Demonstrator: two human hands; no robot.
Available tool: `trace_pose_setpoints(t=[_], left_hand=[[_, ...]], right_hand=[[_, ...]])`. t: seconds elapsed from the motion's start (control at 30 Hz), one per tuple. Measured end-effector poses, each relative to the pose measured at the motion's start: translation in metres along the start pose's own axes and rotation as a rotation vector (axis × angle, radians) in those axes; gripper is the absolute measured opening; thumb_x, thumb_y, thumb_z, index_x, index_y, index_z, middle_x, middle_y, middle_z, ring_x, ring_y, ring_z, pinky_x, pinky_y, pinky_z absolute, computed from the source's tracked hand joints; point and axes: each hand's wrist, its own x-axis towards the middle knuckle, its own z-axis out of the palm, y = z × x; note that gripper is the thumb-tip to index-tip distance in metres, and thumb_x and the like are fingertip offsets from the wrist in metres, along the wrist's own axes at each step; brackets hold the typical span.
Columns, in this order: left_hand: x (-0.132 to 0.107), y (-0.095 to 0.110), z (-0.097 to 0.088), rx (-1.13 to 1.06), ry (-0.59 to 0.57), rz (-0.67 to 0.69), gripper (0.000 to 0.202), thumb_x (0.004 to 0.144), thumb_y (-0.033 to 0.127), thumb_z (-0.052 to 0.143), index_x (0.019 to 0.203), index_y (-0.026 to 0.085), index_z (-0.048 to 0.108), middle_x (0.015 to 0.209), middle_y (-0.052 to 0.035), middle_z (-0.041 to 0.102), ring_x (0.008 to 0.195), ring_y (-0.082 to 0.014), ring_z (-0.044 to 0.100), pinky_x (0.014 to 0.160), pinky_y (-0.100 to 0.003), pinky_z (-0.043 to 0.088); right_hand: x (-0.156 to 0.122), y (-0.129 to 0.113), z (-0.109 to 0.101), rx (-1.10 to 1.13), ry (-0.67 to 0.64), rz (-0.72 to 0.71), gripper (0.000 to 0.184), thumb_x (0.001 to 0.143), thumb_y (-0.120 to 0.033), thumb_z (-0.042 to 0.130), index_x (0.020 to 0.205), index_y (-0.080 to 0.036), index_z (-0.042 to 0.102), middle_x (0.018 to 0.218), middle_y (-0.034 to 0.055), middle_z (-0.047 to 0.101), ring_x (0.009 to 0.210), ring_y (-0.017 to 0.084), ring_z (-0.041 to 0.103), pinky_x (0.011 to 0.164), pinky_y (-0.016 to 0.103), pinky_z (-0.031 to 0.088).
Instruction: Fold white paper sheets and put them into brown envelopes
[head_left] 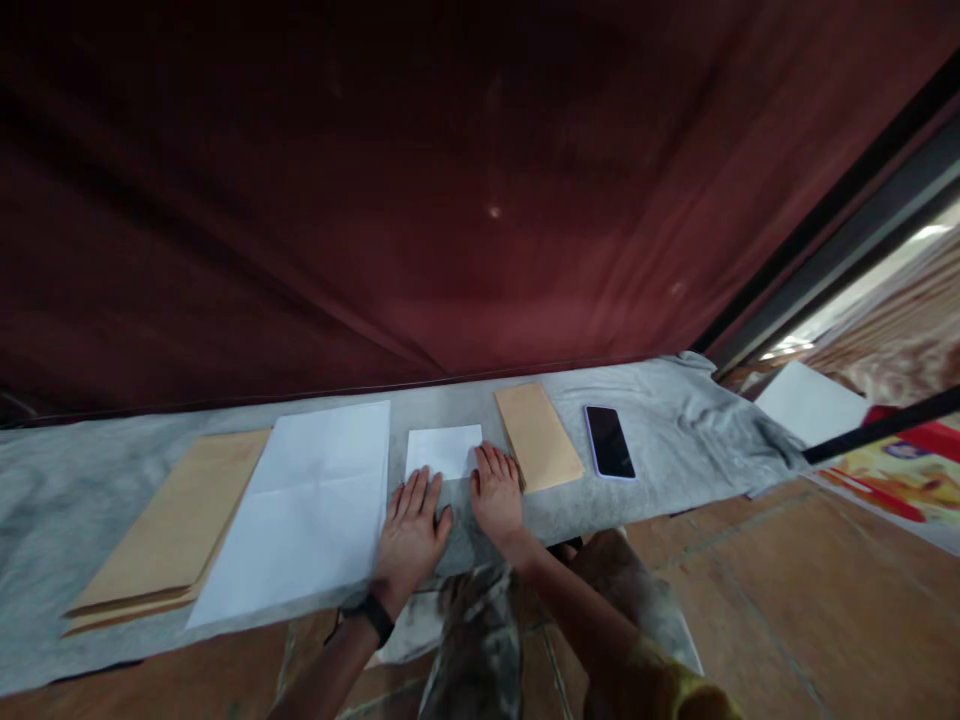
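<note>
A small folded white sheet of paper (444,448) lies flat on the grey cloth in front of me. My left hand (411,525), with a black band at the wrist, rests by its lower left corner, fingers stretched out and slightly spread. On the right edge of the sheet lies my right hand (495,488), fingers extended and flat, close to a stack of brown envelopes (540,435). Left of my left hand is a pile of large white paper sheets (307,510) with a crease across the middle. Neither hand grasps anything.
Larger brown envelopes (172,520) lie stacked at the far left. A phone (610,442) in a pale purple case sits at the right. The grey cloth (675,420) covers a narrow surface before a dark red curtain (450,200). A colourful printed bag (900,475) stands at far right.
</note>
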Motion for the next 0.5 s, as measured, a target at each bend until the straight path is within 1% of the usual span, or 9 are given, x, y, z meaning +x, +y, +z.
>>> trace_pose_setpoints(t=[0.1,0.2,0.27,0.33,0.4,0.5], left_hand=[[0.001,0.002,-0.003,0.025,-0.04,-0.014,0.056,0.096,0.039,0.044,0.145,0.012,0.05,0.153,-0.0162,0.048,0.144,-0.0314,0.041,0.118,-0.051,0.034],[0.002,0.006,-0.007,0.037,-0.074,-0.025,0.056,0.096,0.039,0.042,0.145,0.012,0.049,0.154,-0.0157,0.046,0.145,-0.0306,0.04,0.119,-0.051,0.033],[0.003,0.008,-0.009,0.03,-0.085,-0.035,0.056,0.097,0.039,0.041,0.146,0.013,0.048,0.154,-0.0155,0.046,0.146,-0.03,0.039,0.12,-0.051,0.031],[0.004,0.009,-0.01,0.011,-0.093,-0.042,0.057,0.097,0.04,0.04,0.146,0.012,0.048,0.155,-0.0157,0.045,0.147,-0.0298,0.037,0.12,-0.049,0.03],[0.004,0.01,-0.011,-0.013,-0.087,-0.051,0.057,0.097,0.04,0.04,0.146,0.013,0.048,0.155,-0.0155,0.045,0.147,-0.0297,0.036,0.121,-0.049,0.029],[0.003,0.012,-0.011,-0.045,-0.08,-0.059,0.057,0.097,0.04,0.04,0.147,0.013,0.047,0.156,-0.015,0.044,0.148,-0.0296,0.035,0.121,-0.049,0.027]], right_hand=[[0.003,-0.001,0.001,0.023,-0.032,0.017,0.046,0.097,-0.019,0.045,0.143,-0.015,0.051,0.148,0.0123,0.054,0.138,0.025,0.044,0.116,0.045,0.031],[0.008,-0.003,0.0,0.055,-0.059,0.096,0.046,0.097,-0.019,0.044,0.142,-0.018,0.052,0.148,0.011,0.053,0.138,0.027,0.043,0.115,0.047,0.031],[0.013,-0.002,-0.003,0.084,-0.11,0.082,0.048,0.095,-0.019,0.045,0.143,-0.017,0.052,0.15,0.0124,0.051,0.138,0.03,0.042,0.114,0.049,0.031],[0.017,0.004,-0.007,0.114,-0.17,0.053,0.05,0.093,-0.017,0.048,0.143,-0.018,0.053,0.153,0.012,0.048,0.137,0.032,0.042,0.113,0.05,0.033],[0.021,0.011,-0.012,0.129,-0.229,0.032,0.05,0.092,-0.017,0.048,0.141,-0.023,0.055,0.152,0.0083,0.049,0.136,0.031,0.043,0.113,0.051,0.033],[0.027,0.022,-0.015,0.139,-0.279,0.032,0.049,0.091,-0.016,0.047,0.137,-0.025,0.059,0.15,0.0053,0.051,0.135,0.029,0.044,0.114,0.049,0.033]])
